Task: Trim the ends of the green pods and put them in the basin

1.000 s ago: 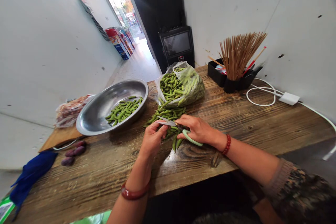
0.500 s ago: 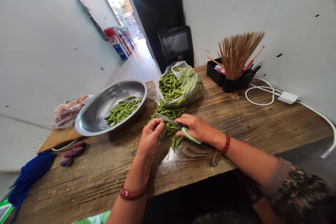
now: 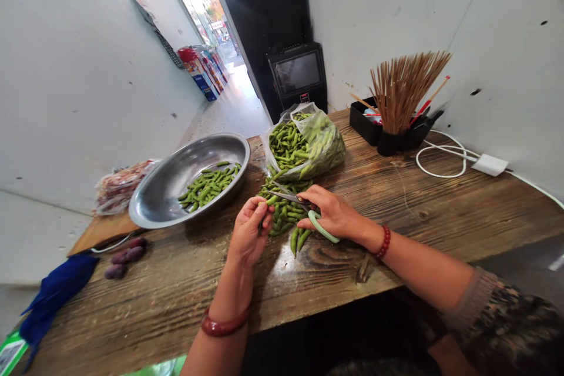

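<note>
My left hand (image 3: pixel 251 229) pinches a green edamame pod (image 3: pixel 269 201) between thumb and fingertips; something darker shows in its curled lower fingers. In my right hand (image 3: pixel 328 211) is a pair of scissors (image 3: pixel 318 224) with pale green handles, its blades parted and pointing left, close to the held pod. Below and behind the blades lies a pile of edamame pods (image 3: pixel 284 217) on the wooden table (image 3: pixel 185 288). Behind the pile, a clear plastic bag (image 3: pixel 328 147) full of pods stands with its mouth toward me. A steel basin (image 3: pixel 154 197) to the left holds more pods.
A black holder (image 3: pixel 365 126) with thin wooden sticks (image 3: pixel 403 94) stands back right, near a white cable and adapter (image 3: pixel 490 164). At left are a bagged reddish food (image 3: pixel 121 188) on a board, several purple fruits (image 3: pixel 127 255) and a blue cloth (image 3: pixel 59 291).
The scissor blades have opened wider. My left hand has drawn slightly left and turned, so the pinched pod shows more clearly. The whole view has shifted a little.
</note>
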A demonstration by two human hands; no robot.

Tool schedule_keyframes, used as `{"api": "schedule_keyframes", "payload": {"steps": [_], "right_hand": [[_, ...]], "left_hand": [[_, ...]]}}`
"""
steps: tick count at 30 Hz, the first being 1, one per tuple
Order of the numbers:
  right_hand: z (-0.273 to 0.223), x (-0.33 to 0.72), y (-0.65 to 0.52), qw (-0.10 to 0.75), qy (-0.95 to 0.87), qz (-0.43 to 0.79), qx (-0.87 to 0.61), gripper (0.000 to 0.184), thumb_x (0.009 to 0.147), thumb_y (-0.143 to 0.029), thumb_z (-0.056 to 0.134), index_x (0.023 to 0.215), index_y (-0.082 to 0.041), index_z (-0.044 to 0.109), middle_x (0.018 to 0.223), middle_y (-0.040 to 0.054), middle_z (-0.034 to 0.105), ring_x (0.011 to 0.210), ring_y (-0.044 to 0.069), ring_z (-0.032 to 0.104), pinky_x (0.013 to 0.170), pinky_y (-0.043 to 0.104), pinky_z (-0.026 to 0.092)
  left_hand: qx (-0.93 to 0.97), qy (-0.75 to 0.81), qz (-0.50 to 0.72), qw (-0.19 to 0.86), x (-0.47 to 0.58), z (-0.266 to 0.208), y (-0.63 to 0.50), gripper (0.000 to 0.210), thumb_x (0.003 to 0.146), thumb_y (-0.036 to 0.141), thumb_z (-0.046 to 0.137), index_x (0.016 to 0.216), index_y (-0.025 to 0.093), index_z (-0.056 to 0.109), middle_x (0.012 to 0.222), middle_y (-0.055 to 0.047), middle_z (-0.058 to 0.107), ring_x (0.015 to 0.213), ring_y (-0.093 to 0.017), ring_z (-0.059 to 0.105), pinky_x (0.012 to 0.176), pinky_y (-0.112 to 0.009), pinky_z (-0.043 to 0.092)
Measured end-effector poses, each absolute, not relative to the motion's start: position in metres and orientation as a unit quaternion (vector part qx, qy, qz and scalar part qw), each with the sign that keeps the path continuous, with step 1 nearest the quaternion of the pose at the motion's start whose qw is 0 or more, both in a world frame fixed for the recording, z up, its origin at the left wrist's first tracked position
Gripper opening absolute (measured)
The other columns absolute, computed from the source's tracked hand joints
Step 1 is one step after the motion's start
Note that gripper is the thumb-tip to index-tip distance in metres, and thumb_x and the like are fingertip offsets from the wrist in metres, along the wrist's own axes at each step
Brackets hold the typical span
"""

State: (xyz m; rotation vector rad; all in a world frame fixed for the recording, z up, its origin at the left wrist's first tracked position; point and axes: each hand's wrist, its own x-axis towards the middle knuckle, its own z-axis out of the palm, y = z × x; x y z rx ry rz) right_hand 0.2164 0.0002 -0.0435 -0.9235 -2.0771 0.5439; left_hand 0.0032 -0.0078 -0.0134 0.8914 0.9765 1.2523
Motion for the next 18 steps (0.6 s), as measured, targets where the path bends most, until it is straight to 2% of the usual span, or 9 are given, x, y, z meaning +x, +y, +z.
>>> {"api": "schedule_keyframes", "payload": {"steps": [9, 18], "right_hand": [[-0.0442, 0.2145, -0.0011, 0.393, -0.820, 0.214, -0.356, 0.053, 0.074, -0.040, 0.077, 0.118, -0.017, 0.057, 0.097, 0.0057, 0.058, 0.074, 0.015, 0.054, 0.069, 0.028, 0.047], [-0.0443, 0.2136, -0.0015, 0.406, -0.815, 0.215, -0.353, 0.041, 0.078, -0.033, 0.074, 0.112, -0.015, 0.060, 0.093, 0.0055, 0.059, 0.074, 0.015, 0.055, 0.069, 0.027, 0.047]], "left_hand": [[0.422, 0.428, 0.524, 0.603, 0.0087, -0.0157, -0.0093, 0.027, 0.071, 0.027, 0.076, 0.086, 0.016, 0.056, 0.069, 0.000, 0.063, 0.045, -0.003, 0.040, 0.039, -0.013, 0.023], [0.408, 0.436, 0.519, 0.612, 0.0085, -0.0135, -0.0101, 0.028, 0.069, 0.028, 0.078, 0.085, 0.016, 0.058, 0.064, 0.003, 0.057, 0.045, -0.003, 0.040, 0.040, -0.013, 0.025]]}}
